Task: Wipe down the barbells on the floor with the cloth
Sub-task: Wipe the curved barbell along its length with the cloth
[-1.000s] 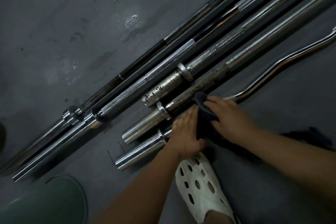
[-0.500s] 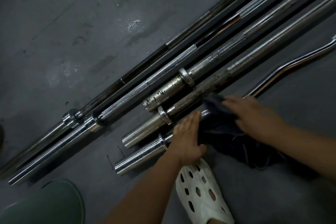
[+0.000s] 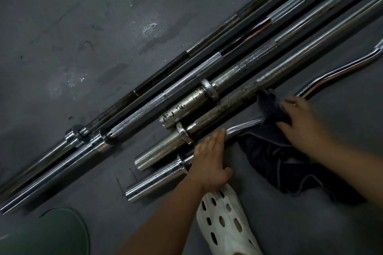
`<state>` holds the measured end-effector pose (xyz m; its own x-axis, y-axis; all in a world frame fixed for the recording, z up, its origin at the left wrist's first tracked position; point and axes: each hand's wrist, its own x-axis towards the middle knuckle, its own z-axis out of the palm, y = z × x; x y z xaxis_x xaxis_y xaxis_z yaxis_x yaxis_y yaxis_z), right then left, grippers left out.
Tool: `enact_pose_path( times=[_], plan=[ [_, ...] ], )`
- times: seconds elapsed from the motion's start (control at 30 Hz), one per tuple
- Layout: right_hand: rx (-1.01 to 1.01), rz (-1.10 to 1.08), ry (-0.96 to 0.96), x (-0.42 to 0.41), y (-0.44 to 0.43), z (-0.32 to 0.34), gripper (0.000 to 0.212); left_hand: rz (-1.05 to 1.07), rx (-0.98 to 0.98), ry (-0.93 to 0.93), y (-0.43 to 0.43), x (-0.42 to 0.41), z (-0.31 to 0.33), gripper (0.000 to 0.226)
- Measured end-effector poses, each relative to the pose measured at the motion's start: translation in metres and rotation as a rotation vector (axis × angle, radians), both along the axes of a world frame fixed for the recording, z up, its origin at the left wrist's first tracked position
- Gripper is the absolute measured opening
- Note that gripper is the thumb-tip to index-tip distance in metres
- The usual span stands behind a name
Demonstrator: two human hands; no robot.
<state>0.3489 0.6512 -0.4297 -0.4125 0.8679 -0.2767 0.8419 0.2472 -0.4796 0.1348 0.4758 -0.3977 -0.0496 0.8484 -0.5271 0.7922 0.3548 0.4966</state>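
on the dark grey floor (image 3: 87, 33), five barbells laid side by side, running from about 8 o'clock up to 2 o'clock. no brand, label or readable writing anywhere on bars or sleeves; only chipped black flecks on the short worn sleeve (image 3: 183, 107). nearest to the viewer, the curl bar (image 3: 339, 80), bent and chrome, with its thick end sleeve (image 3: 157, 179) toward 7 o'clock. just above it, the rusty bar (image 3: 234, 100), speckled brown along the knurling. farther toward 10 o'clock, two long bars (image 3: 145, 93) with black shafts, collars close together near 9 o'clock.

left hand (image 3: 209, 161) pressed flat on the curl bar by its collar, fingers straight and together, thumb spread, gripping nothing. right hand (image 3: 298, 122) at 3 o'clock, fingers extended and slightly splayed, pushed down onto the dark cloth (image 3: 269, 151) where that covered the curl bar; whether any fold was pinched, impossible to tell. cloth bunched over the bar's shaft, upper edge touching the rusty bar, remainder trailing loose on the floor toward 5 o'clock.

at 6 o'clock, a white perforated clog (image 3: 226, 219) just below the left wrist. at 7 o'clock, a green rounded shape (image 3: 49, 234), cut off by the frame, unidentifiable. scuffs and pale shiny patches (image 3: 150, 27) on the floor toward 11 o'clock. dim lighting overall.
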Motion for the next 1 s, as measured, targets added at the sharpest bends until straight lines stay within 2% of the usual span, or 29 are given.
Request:
enact_pose_path(
  times=[0.07,0.13,0.2,0.27,0.3,0.4,0.43,0.47,0.53,0.6,0.63,0.67,0.73,0.8,0.83,0.9,1.0],
  plan=[
    [0.039,-0.028,0.001,-0.021,-0.041,0.01,0.047,0.001,-0.005,0.009,0.001,0.0,-0.001,0.105],
    [-0.006,0.17,0.078,-0.051,-0.074,0.019,0.052,0.0,-0.011,0.008,0.003,-0.001,0.0,0.105],
    [-0.026,0.386,0.136,-0.063,-0.067,0.02,0.055,0.003,0.001,0.004,0.003,-0.002,0.001,0.106],
    [0.024,0.431,0.095,-0.049,-0.029,0.015,0.056,0.003,0.005,-0.006,0.002,-0.002,0.001,0.105],
    [0.051,0.349,0.058,-0.035,-0.009,0.01,0.054,0.007,0.005,-0.012,0.002,-0.002,0.001,0.104],
    [0.023,-0.113,-0.022,0.002,0.001,0.006,0.035,0.012,0.006,-0.009,0.0,-0.002,-0.001,0.105],
    [0.017,-0.149,-0.044,-0.004,-0.015,0.009,0.031,0.007,0.001,-0.004,0.001,-0.001,-0.001,0.105],
    [0.008,-0.112,-0.048,-0.016,-0.035,0.012,0.031,0.006,-0.005,0.0,0.001,-0.001,-0.001,0.105],
    [-0.059,0.094,0.01,-0.043,-0.065,0.02,0.036,0.009,-0.006,-0.01,0.001,-0.001,0.001,0.105],
    [-0.097,0.294,0.054,-0.057,-0.054,0.028,0.041,0.015,0.007,-0.022,0.001,-0.002,0.002,0.105],
    [-0.087,0.326,0.038,-0.055,-0.038,0.029,0.045,0.012,0.009,-0.021,0.001,-0.002,0.001,0.104],
    [-0.067,0.287,0.02,-0.045,-0.02,0.026,0.05,0.009,0.007,-0.018,0.001,-0.002,0.0,0.104],
    [-0.013,0.025,-0.038,-0.014,0.007,0.016,0.065,0.007,0.002,-0.01,0.0,-0.003,-0.002,0.105],
    [0.026,-0.247,-0.104,0.001,0.001,0.014,0.072,0.007,-0.001,0.009,0.0,-0.002,-0.004,0.106],
    [0.01,-0.278,-0.112,-0.005,-0.013,0.015,0.072,0.008,-0.002,0.019,0.0,-0.001,-0.005,0.106],
    [-0.106,-0.11,-0.054,-0.034,-0.051,0.024,0.071,0.005,-0.006,0.023,0.001,0.0,-0.004,0.107],
    [-0.254,0.31,0.059,-0.072,-0.083,0.029,0.07,0.021,-0.004,-0.014,0.002,-0.002,0.0,0.106]
  ],
)
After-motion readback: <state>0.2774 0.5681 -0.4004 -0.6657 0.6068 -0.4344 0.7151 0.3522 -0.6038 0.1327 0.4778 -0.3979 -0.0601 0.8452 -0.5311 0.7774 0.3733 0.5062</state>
